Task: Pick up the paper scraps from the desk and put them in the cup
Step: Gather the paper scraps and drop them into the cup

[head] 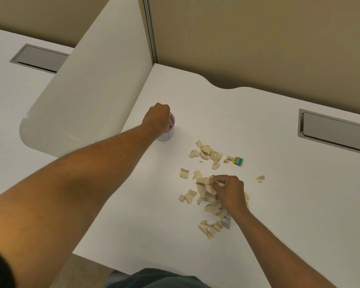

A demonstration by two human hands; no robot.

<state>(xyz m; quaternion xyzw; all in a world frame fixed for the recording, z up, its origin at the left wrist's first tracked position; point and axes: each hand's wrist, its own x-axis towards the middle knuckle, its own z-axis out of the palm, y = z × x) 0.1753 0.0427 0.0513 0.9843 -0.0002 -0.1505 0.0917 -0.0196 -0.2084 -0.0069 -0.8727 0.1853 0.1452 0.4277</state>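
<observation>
Several beige paper scraps (206,152) lie scattered on the white desk (279,183), in a far cluster and a nearer pile. A small white cup with a pink rim (169,134) stands at the desk's left, near the divider, with scraps showing inside. My left hand (156,118) sits over the cup's mouth, fingers curled down into it; what they hold is hidden. My right hand (229,191) rests on the nearer pile and pinches a few scraps between thumb and fingers.
A small yellow and blue eraser (238,161) lies right of the far scraps. A white curved divider (87,100) rises just left of the cup. A grey cable hatch (333,132) is set in the desk at right. The desk's near edge runs below my arms.
</observation>
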